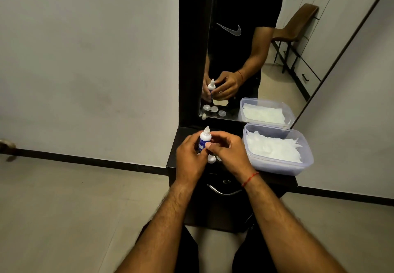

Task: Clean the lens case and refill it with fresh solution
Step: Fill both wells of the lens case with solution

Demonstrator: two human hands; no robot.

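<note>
A small white solution bottle (205, 138) with a blue label stands upright in my hands above the dark dresser top (275, 179). Its pointed nozzle is bare, with no cap on it. My left hand (189, 154) wraps the bottle from the left. The fingertips of my right hand (231, 151) pinch its lower body from the right. Just under my hands the white lens case (211, 160) lies on the dresser, mostly hidden. The mirror (245, 59) reflects the case with its wells uncovered and a loose lid beside it.
A clear plastic box (277, 167) holding white tissues (275, 148) stands on the dresser to the right of my hands. A small white cap (204, 116) lies at the mirror's foot. A drawer handle (223, 191) sits below the top. Bare wall and floor lie to the left.
</note>
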